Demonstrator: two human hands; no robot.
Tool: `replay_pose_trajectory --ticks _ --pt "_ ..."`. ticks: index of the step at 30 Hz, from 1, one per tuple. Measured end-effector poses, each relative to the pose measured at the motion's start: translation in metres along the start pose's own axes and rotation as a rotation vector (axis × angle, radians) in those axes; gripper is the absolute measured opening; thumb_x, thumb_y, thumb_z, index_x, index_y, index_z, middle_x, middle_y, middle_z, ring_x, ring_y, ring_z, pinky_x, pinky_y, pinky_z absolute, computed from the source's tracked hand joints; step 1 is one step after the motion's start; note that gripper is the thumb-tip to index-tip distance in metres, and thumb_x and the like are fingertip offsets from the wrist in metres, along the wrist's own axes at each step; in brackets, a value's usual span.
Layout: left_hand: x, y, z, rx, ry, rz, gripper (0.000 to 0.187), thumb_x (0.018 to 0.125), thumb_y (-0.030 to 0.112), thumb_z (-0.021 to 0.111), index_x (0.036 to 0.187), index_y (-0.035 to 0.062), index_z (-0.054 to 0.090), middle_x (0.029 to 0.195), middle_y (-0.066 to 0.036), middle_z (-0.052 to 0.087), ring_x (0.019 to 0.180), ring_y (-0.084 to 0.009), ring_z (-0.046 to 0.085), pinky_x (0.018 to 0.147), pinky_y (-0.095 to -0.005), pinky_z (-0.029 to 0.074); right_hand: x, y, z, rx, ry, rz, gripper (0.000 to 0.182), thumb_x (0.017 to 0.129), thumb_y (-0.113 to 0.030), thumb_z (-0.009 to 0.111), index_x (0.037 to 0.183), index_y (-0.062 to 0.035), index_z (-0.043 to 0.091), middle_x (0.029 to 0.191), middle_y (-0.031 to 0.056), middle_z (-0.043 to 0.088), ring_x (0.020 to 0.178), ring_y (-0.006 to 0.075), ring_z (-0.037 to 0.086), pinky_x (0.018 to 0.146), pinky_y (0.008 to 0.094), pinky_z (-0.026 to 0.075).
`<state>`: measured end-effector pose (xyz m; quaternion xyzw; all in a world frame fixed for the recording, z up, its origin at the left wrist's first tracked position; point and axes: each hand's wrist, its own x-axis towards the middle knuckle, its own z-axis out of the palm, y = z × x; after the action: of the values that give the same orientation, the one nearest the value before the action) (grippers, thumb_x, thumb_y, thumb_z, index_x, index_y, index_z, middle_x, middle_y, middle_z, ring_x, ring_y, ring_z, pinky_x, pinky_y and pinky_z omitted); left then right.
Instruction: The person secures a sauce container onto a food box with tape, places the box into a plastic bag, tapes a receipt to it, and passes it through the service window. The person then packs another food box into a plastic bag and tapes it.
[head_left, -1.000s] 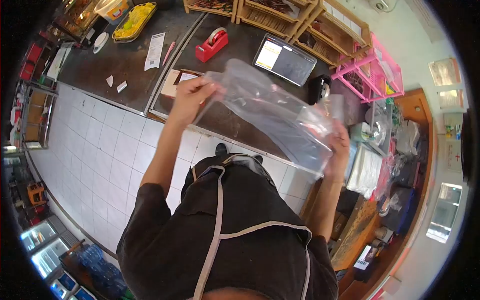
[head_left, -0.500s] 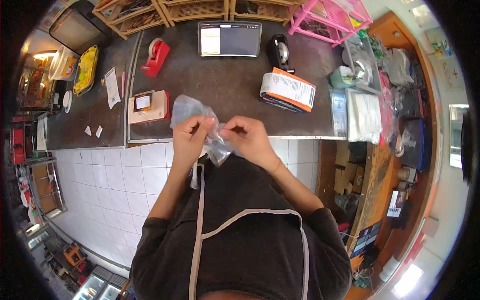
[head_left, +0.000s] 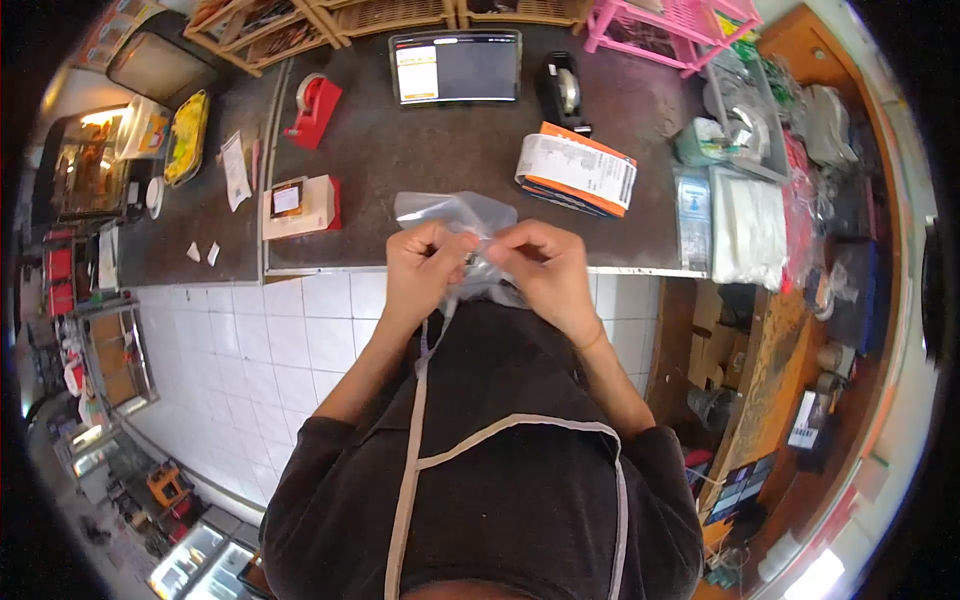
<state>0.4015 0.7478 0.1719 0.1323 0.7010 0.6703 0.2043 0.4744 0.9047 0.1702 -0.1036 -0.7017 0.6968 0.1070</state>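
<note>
A clear plastic bag [head_left: 455, 208] is held in front of my body, just over the counter's front edge. My left hand [head_left: 428, 265] pinches it from the left, thumb against the curled fingers. From the other side my right hand [head_left: 540, 265] grips the same bag, its fingertips close to those of the left. Part of the plastic spreads above the hands, and a crumpled part hangs below them against the dark apron [head_left: 510, 380]. Whether anything is inside the bag I cannot make out.
The dark counter [head_left: 430, 150] carries a tablet [head_left: 458, 68], a red tape dispenser [head_left: 314, 112], a black tape dispenser [head_left: 562, 92], an orange box with a printed label [head_left: 580, 172] and a beige box [head_left: 300, 207]. Plastic bags [head_left: 745, 225] lie stacked at the right.
Both hands have shifted right in the view with the bag and come closer together. The bag's upper part now points up and spreads across, instead of hanging toward the left.
</note>
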Motion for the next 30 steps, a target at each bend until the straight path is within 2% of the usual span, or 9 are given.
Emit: replay_pose_trajectory --ticks 2,8,10,16,18,22,23,25,30 --pt "0.003 -0.011 0.0 -0.263 0.018 -0.033 0.024 0.089 0.018 0.064 0.07 0.0042 0.061 0.057 0.001 0.056 0.049 -0.0019 0.047 0.044 -0.0191 0.035 0.001 0.0 -0.007 0.048 0.046 -0.025 0.009 0.081 -0.005 0.07 0.081 0.0015 0.065 0.073 0.0033 0.063 0.067 0.0057 0.055 0.06 0.0214 0.045" --pt "0.005 -0.004 -0.004 0.003 0.154 0.018 0.027 0.093 0.022 0.06 0.073 0.0043 0.06 0.069 -0.001 0.06 0.065 -0.0077 0.056 0.061 -0.0235 0.046 0.008 0.001 -0.029 0.092 0.205 -0.021 0.007 0.089 -0.006 0.063 0.085 -0.001 0.06 0.081 0.0019 0.064 0.072 0.0065 0.057 0.063 0.0211 0.046" --pt "0.006 -0.011 -0.022 -0.613 0.455 -0.126 0.019 0.093 0.022 0.057 0.086 0.0048 0.062 0.074 -0.001 0.062 0.07 -0.0113 0.061 0.064 -0.0273 0.051 0.015 0.008 -0.034 0.425 0.343 0.062 0.007 0.092 -0.011 0.058 0.09 -0.005 0.056 0.081 0.0008 0.061 0.074 0.0086 0.058 0.066 0.0235 0.051" --pt "-0.007 -0.015 0.006 -0.442 0.306 -0.257 0.014 0.092 0.019 0.058 0.097 0.0063 0.061 0.092 -0.004 0.063 0.086 -0.0151 0.063 0.074 -0.0324 0.053 0.015 0.001 0.002 0.449 0.167 0.272 0.016 0.089 -0.016 0.065 0.083 -0.0058 0.054 0.074 -0.0018 0.056 0.068 0.0061 0.052 0.06 0.0227 0.047" --pt "-0.004 -0.022 0.013 -0.169 0.107 -0.042 0.011 0.09 0.013 0.057 0.096 0.005 0.06 0.094 -0.005 0.064 0.088 -0.0141 0.062 0.076 -0.0302 0.051 0.027 0.02 0.009 0.197 -0.167 0.139 0.022 0.086 -0.018 0.069 0.076 -0.0076 0.052 0.068 -0.0051 0.047 0.064 0.0034 0.043 0.053 0.0204 0.037" --pt "-0.001 0.018 -0.017 -0.841 0.534 -0.23 0.009 0.087 0.008 0.057 0.078 0.0086 0.055 0.08 -0.001 0.057 0.073 -0.0114 0.055 0.069 -0.0254 0.044 0.048 0.013 -0.029 -0.216 -0.014 -0.008 0.025 0.075 -0.001 0.065 0.063 -0.0073 0.044 0.061 -0.0059 0.038 0.06 0.0034 0.035 0.05 0.0214 0.03" --pt "-0.01 0.01 -0.036 -0.839 0.529 -0.239 0.009 0.087 0.008 0.057 0.078 0.0086 0.055 0.08 -0.001 0.057 0.073 -0.0114 0.055 0.069 -0.0254 0.044 0.054 0.013 -0.038 -0.187 0.031 -0.012 0.025 0.072 0.001 0.063 0.061 -0.0068 0.042 0.06 -0.0056 0.037 0.06 0.0036 0.034 0.05 0.0219 0.03" --pt "-0.027 -0.004 -0.07 -1.028 -0.202 -0.225 0.017 0.082 0.007 0.063 0.075 0.0121 0.048 0.074 0.001 0.05 0.07 -0.0111 0.052 0.07 -0.0267 0.044 0.064 0.003 -0.05 -0.176 0.045 -0.073 0.021 0.072 0.005 0.06 0.066 -0.0067 0.044 0.063 -0.0043 0.043 0.06 0.0041 0.039 0.051 0.0215 0.033" --pt "-0.035 0.035 -0.079 -0.308 0.005 -0.032 0.037 0.071 0.006 0.074 0.082 0.0138 0.04 0.078 0.003 0.045 0.072 -0.007 0.047 0.067 -0.0234 0.042 0.056 -0.026 -0.032 0.344 -0.308 0.316 0.022 0.076 0.006 0.06 0.084 -0.0094 0.047 0.086 0.0007 0.058 0.074 0.0094 0.056 0.065 0.0231 0.046"
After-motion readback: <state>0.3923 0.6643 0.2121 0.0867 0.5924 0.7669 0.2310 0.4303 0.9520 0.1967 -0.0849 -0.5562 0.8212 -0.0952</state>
